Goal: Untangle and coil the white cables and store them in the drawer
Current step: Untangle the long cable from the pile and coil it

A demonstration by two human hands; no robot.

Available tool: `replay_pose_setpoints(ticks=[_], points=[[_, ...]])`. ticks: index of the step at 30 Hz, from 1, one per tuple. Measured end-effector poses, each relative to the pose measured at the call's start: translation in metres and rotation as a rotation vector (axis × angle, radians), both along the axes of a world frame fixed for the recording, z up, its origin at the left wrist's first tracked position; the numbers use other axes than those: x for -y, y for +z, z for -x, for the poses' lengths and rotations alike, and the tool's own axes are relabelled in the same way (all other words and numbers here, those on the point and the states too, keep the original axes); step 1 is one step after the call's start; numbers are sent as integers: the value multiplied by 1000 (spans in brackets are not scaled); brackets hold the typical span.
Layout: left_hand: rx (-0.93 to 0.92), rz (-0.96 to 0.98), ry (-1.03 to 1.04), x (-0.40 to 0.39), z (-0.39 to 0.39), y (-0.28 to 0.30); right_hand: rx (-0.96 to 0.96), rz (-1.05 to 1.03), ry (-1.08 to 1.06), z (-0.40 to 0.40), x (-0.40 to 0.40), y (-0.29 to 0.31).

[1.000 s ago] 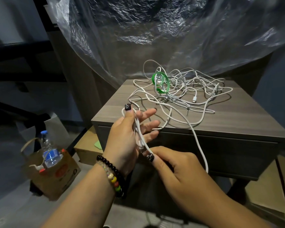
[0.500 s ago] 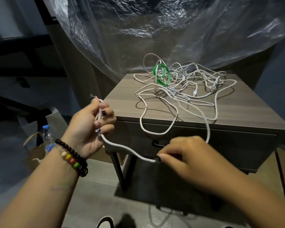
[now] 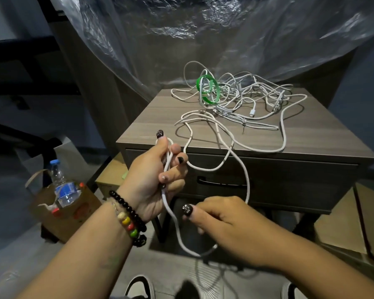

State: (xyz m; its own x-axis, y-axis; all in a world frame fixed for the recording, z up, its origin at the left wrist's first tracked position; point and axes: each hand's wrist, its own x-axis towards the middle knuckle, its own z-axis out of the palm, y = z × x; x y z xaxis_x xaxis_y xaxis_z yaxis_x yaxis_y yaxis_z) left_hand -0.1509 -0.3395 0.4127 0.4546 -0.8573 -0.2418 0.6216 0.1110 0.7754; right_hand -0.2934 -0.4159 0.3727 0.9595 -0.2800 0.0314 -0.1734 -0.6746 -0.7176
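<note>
Below the front edge of a grey wooden nightstand (image 3: 160, 128), two bare hands worked one white cable (image 3: 171, 212). At the left, the left hand (image 3: 153, 180) was curled round a small bundle of cable loops, thumb up and fingers folded over the strands, so the bundle ran through the fist from top to bottom. From the bottom of that fist the cable dropped in a slack U toward the floor and rose to the right hand (image 3: 222, 223), which was lower and to the right. That hand's fingers were bent with the cable passing under them at the palm side (whether they pinched it or merely guided it could not be told). Beyond the right hand the same cable climbed past the closed drawer (image 3: 289, 175) and its dark handle (image 3: 220, 183) onto the tabletop. On top, well apart from both hands, lay a loose tangle (image 3: 246, 100) of more white cables, with a green band (image 3: 207, 89) caught at its back left. Crinkled clear plastic sheet (image 3: 181, 29) hung behind. At the left on the floor stood a paper bag (image 3: 67, 214) holding a water bottle (image 3: 62, 184).
</note>
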Motion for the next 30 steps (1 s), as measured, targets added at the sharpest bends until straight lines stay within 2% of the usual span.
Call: replay_pose_setpoints(ticks=[1,5,10,11,14,17,19,21,24,30], points=[[-17,14,20,1,0,0,15,-117,34,-2,-2,-2],[-72,61,73,3,-2,0,-2,-333,84,-7,-5,-8],[-48,41,69,0,-5,5,28,-408,28,-4,5,1],[-24,9,42,-2,-6,6,53,-358,-7,-3,13,3],[73,-130,-94,-5,-5,6,87,56,-151,7,41,11],[197,-207,-202,-4,4,3,134,203,-187,18,53,16],[301,-241,-182,0,7,-1,231,331,-196,19,53,12],[389,-265,-115,3,8,-4,360,398,-211,18,52,8],[351,-235,-138,7,10,-8,474,403,-226,20,48,7],[438,-277,-285,8,29,-16,477,482,-234,24,43,0]])
